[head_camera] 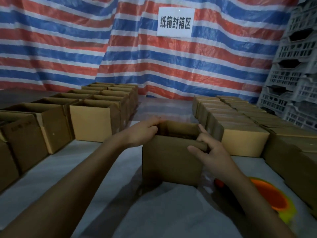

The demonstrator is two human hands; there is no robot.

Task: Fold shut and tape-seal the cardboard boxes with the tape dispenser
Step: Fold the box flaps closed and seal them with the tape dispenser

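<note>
An open brown cardboard box [171, 162] stands in front of me on the white-covered table [171, 212]. My left hand [142, 133] grips the box's far left top edge, fingers curled over the rim. My right hand [211, 150] pinches the near right corner of the rim, thumb on the front face and fingers inside. The flaps stand up or lie folded inward; the inside is dark. An orange and yellow tape dispenser [271, 196] lies on the table to the right, partly behind my right forearm.
Several open boxes [92, 121] stand in rows on the left. Several closed boxes [240, 136] are lined up on the right. Grey plastic crates [295, 66] are stacked at the far right. A striped tarp with a white sign [175, 22] hangs behind.
</note>
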